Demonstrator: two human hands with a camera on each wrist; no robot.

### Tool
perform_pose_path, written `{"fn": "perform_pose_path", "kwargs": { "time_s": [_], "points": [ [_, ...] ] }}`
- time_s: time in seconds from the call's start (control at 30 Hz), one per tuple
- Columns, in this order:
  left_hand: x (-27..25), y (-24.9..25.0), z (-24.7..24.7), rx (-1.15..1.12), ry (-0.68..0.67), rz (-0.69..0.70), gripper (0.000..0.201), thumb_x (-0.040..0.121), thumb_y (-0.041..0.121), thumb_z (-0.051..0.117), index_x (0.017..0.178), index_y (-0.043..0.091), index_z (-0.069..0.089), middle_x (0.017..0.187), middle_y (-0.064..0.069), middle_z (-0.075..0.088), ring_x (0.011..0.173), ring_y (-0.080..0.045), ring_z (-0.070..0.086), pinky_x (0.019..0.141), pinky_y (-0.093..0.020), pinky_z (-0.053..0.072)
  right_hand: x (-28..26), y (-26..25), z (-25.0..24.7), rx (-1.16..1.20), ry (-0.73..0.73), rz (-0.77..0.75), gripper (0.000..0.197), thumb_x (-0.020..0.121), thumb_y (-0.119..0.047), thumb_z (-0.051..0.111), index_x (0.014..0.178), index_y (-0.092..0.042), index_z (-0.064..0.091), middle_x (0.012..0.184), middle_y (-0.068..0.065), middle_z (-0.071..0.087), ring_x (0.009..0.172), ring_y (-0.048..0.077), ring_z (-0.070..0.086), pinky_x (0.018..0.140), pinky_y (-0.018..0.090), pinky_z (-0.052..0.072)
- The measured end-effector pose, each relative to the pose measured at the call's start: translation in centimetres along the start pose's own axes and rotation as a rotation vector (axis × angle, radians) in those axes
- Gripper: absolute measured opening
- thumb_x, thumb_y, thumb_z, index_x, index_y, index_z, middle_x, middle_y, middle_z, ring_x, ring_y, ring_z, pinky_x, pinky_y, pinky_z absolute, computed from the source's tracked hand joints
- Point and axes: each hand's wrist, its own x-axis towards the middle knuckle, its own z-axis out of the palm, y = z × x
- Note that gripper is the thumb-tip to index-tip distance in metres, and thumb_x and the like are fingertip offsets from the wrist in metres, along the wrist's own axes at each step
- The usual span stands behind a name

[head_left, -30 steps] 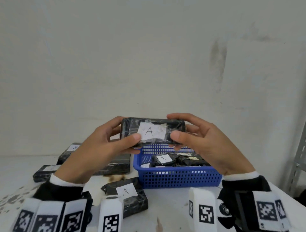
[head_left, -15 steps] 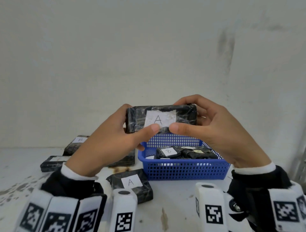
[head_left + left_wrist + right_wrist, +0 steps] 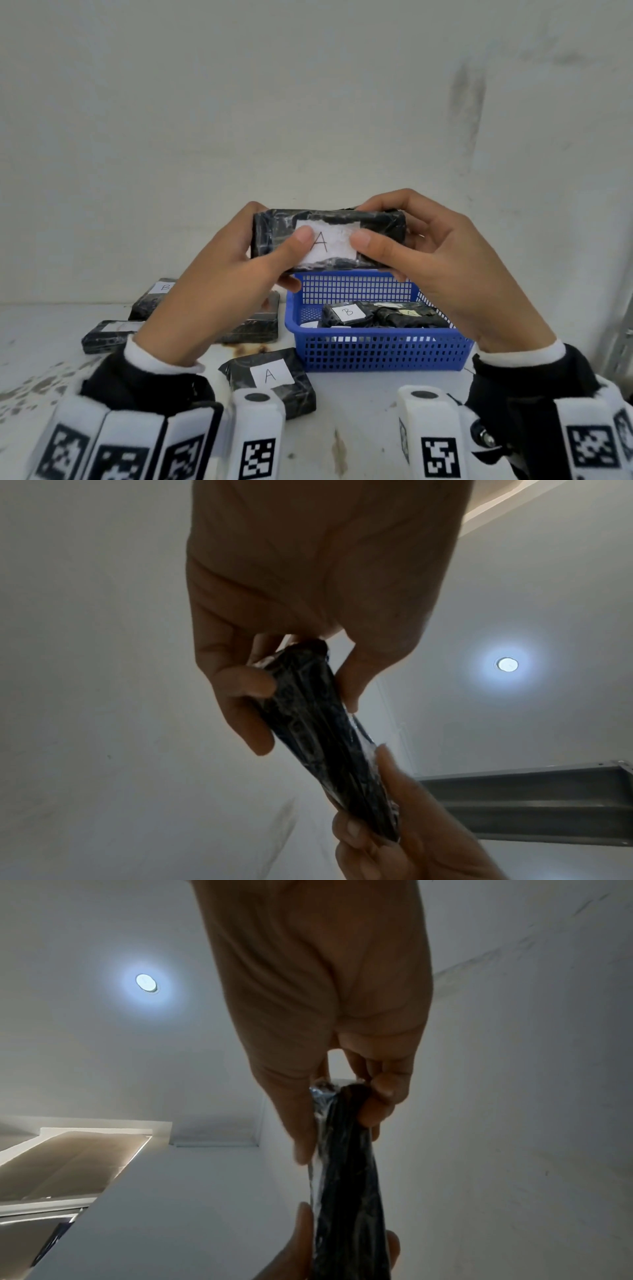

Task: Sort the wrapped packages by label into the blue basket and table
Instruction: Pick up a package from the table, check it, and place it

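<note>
Both hands hold one black wrapped package [image 3: 329, 236] up in the air above the blue basket [image 3: 376, 349], its white label reading "A" facing me. My left hand [image 3: 239, 274] grips its left end, thumb on the label. My right hand [image 3: 421, 253] grips the right end, thumb at the label's other edge. The wrist views show the package edge-on [image 3: 325, 737] [image 3: 346, 1177], pinched between thumb and fingers at both ends. Inside the basket lie several black packages, one labelled "B" [image 3: 346, 313]. Another "A" package [image 3: 270, 377] lies on the table in front.
More black packages lie on the white table [image 3: 359, 428] at left, one labelled "B" [image 3: 154, 294], another [image 3: 109, 334] nearer, partly hidden by my left arm. A plain wall stands close behind. A grey metal shelf frame [image 3: 620, 329] rises at the right edge.
Both hands have lifted the "A" package a little higher and closer to my view, thumbs sliding inward onto the label. The packages on the table and in the basket have not moved.
</note>
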Motion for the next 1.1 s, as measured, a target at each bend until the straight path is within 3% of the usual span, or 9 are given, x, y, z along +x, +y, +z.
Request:
{"fn": "perform_pose_path", "kwargs": {
  "time_s": [0.1, 0.2, 0.4, 0.6, 0.73, 0.83, 0.93, 1.03, 1.1],
  "points": [
    [0.0, -0.1, -0.6, -0.084, -0.065, 0.001, 0.048, 0.08, 0.049, 0.05, 0.1, 0.006, 0.054, 0.089, -0.002, 0.073, 0.078, -0.021, 0.072, 0.064, -0.037, 0.049, 0.0, 0.0, -0.3, -0.013, 0.017, 0.008, 0.022, 0.08, -0.032, 0.069, 0.098, -0.021, 0.073, 0.078, -0.001, 0.071, 0.062, 0.007, 0.062, 0.061, 0.016, 0.049],
    [0.1, -0.2, -0.7, -0.117, -0.09, -0.004, 0.038, 0.088, 0.038, 0.048, 0.099, 0.002, 0.052, 0.086, -0.004, 0.072, 0.079, -0.024, 0.07, 0.067, -0.038, 0.049, -0.1, -0.1, -0.4, -0.058, 0.021, 0.0, 0.023, 0.081, -0.043, 0.065, 0.096, -0.029, 0.075, 0.097, 0.019, 0.07, 0.086, 0.039, 0.064, 0.073, 0.036, 0.058],
    [0.1, 0.0, -0.1, -0.094, -0.005, 0.035, 0.035, 0.088, 0.045, 0.054, 0.088, 0.011, 0.051, 0.074, -0.004, 0.062, 0.083, -0.03, 0.069, 0.062, -0.032, 0.045, -0.1, -0.4, 0.3, -0.031, 0.054, -0.031, 0.015, 0.081, -0.03, 0.07, 0.084, -0.015, 0.069, 0.065, -0.01, 0.066, 0.055, -0.001, 0.057, 0.055, 0.009, 0.042],
    [-0.2, 0.4, 0.6, -0.02, 0.019, 0.061, 0.048, 0.075, 0.06, 0.051, 0.096, 0.016, 0.054, 0.088, -0.002, 0.071, 0.076, -0.019, 0.072, 0.058, -0.028, 0.049, -0.2, -0.4, 0.4, -0.06, 0.095, -0.055, 0.022, 0.073, -0.038, 0.076, 0.082, -0.02, 0.068, 0.075, -0.005, 0.068, 0.066, 0.009, 0.062, 0.067, 0.018, 0.052],
    [-0.6, 0.8, 0.5, 0.002, -0.027, 0.034, 0.044, 0.08, 0.065, 0.043, 0.097, 0.025, 0.052, 0.09, -0.008, 0.068, 0.063, -0.017, 0.072, 0.059, -0.035, 0.048, -0.1, -0.3, 0.4, -0.107, 0.069, -0.098, 0.016, 0.076, -0.031, 0.078, 0.084, -0.027, 0.064, 0.091, 0.006, 0.071, 0.087, 0.032, 0.068, 0.085, 0.045, 0.058],
    [-0.7, 1.0, 0.2, -0.037, -0.019, 0.022, 0.055, 0.079, 0.072, 0.038, 0.092, 0.021, 0.055, 0.078, -0.011, 0.068, 0.055, -0.019, 0.061, 0.072, -0.042, 0.049, -0.1, -0.5, 0.6, -0.062, 0.044, -0.097, 0.023, 0.081, -0.034, 0.07, 0.102, -0.03, 0.063, 0.09, -0.011, 0.068, 0.075, 0.013, 0.065, 0.071, 0.027, 0.056],
    [-0.4, 1.0, 0.0, -0.168, 0.072, 0.038, 0.033, 0.081, 0.06, 0.062, 0.091, 0.03, 0.05, 0.073, 0.0, 0.068, 0.056, -0.02, 0.056, 0.081, -0.045, 0.047, -0.1, -0.5, 0.7, 0.005, 0.04, -0.052, 0.048, 0.087, -0.031, 0.066, 0.132, -0.04, 0.05, 0.113, -0.011, 0.07, 0.075, 0.011, 0.064, 0.069, 0.026, 0.056],
    [-0.1, 0.7, -0.3, -0.223, 0.109, 0.025, 0.052, 0.065, 0.046, 0.069, 0.111, 0.041, 0.044, 0.083, -0.004, 0.075, 0.066, -0.02, 0.065, 0.085, -0.044, 0.049, -0.1, -0.5, 0.8, 0.025, 0.061, -0.029, 0.049, 0.086, -0.026, 0.069, 0.132, -0.032, 0.055, 0.113, -0.005, 0.073, 0.082, 0.007, 0.068, 0.077, 0.024, 0.056],
    [-0.2, 0.8, -0.7, -0.234, 0.083, -0.001, 0.058, 0.06, 0.045, 0.072, 0.114, 0.031, 0.056, 0.088, -0.005, 0.075, 0.07, -0.02, 0.067, 0.085, -0.042, 0.047, 0.0, -0.5, 0.7, 0.03, 0.065, -0.004, 0.04, 0.082, -0.033, 0.065, 0.121, -0.023, 0.065, 0.108, -0.001, 0.075, 0.091, 0.01, 0.071, 0.081, 0.024, 0.056]
  ]
}}
